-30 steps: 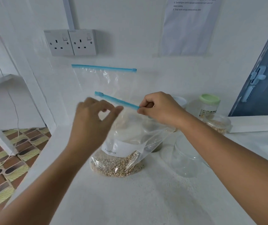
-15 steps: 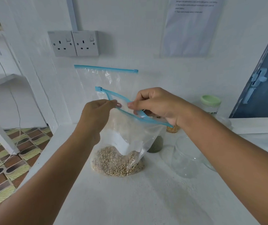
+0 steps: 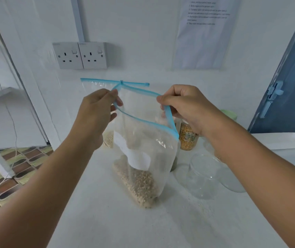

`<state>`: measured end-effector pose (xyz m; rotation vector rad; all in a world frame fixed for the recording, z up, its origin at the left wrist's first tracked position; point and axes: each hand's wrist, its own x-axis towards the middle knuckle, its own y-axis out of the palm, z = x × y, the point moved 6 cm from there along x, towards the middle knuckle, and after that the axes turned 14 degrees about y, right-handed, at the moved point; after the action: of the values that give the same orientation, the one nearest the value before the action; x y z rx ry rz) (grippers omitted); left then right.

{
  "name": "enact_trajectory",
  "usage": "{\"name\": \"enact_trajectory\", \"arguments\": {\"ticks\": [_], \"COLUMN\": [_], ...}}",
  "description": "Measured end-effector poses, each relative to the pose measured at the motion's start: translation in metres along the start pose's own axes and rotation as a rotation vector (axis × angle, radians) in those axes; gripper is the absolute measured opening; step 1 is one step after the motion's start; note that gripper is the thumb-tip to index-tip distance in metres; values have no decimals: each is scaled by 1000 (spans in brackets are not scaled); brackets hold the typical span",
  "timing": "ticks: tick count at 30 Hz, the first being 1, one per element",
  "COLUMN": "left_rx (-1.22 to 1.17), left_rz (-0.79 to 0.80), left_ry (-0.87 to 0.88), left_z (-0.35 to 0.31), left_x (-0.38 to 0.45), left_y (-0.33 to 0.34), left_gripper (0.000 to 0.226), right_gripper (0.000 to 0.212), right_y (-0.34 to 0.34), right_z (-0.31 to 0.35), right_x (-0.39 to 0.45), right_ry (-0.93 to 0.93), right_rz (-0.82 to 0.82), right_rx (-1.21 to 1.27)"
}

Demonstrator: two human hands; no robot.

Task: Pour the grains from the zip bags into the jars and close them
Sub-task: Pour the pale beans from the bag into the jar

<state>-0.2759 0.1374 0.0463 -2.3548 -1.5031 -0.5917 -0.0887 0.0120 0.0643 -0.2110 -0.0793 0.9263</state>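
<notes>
Right now I've got the zip bag (image 3: pixel 143 149) held upright over the worktop (image 3: pixel 107 221), mouth up, w/ each hand pinching one side of the blue zip strip. Left hand (image 3: pixel 96 111) has thumb and fingertips closed on the near-left lip; right hand (image 3: pixel 184 106) has its grip closed on the far-right lip. The two lips are pulled apart, so the mouth gapes as a wide loop between my hands.

Key relation: the empty jar (image 3: pixel 205 176) sits on the worktop below and to the right of the bag, just under my right wrist, so the right hand is nearer it. The bag's long axis runs top to bottom, mouth high, grains (image 3: pixel 137 183) low. I reckon the bag has to swing right and tip over so the mouth meets the jar's open rim.

Bag's clear plastic, white label mid-body, beige round grains heaped in the bottom corner, which looks to touch or nearly touch the worktop; can't tell which. Approx a quarter full. A second zip bag (image 3: pixel 96 86) stands behind against the wall, and a jar of yellow grains (image 3: pixel 188 138) sits behind my right hand.
</notes>
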Motion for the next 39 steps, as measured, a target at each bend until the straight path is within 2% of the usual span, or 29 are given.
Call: {"name": "enact_trajectory", "arguments": {"ticks": [2,7,11,14,18,20,23,25,27,28,31,33,36,39], "left_rx": [10,96,49,24,35,108,195,63,-33,-80,-229,-240,-301,-408], "left_rz": [44,193,342,478,610,577,410,303,278,258,108,110,108,205], "left_ry": [9,43,141,111,14,-45,-257,-431,-572,-652,-857,-869,-900,-923], "left_z": [5,23,17,28,61,87,137,159,167,172,195,203,215,216], "left_x": [-4,-23,-43,-57,-75,-78,-78,-80,-82,-83,-85,-83,-82,-87], "left_y": [12,43,62,72,67,54,26,18,18,17,13,11,15,25], "left_gripper": [41,35,30,25,28,25,18,14,9,17,63,69,50,38], "right_gripper": [12,15,18,22,24,6,30,31,29,28,26,26,27,27], "right_y": [-8,-18,-4,11,15,11,3,-2,-6,-8,-16,-20,-25,-27], "right_z": [-4,-14,-4,-4,-21,-28,-43,-54,-64,-70,-82,-83,-82,-80], "right_x": [-3,0,-6,-9,-2,2,9,11,12,13,14,13,9,8], "right_ry": [20,60,9,-12,1,-45,-18,41,91,115,163,157,138,126], "right_rz": [7,52,213,290,186,70,41,66,78,87,93,69,59,54], "right_rx": [-42,-339,-398,-457,-695,-790,-691,-538,-404,-353,-262,-250,-190,-141]}}
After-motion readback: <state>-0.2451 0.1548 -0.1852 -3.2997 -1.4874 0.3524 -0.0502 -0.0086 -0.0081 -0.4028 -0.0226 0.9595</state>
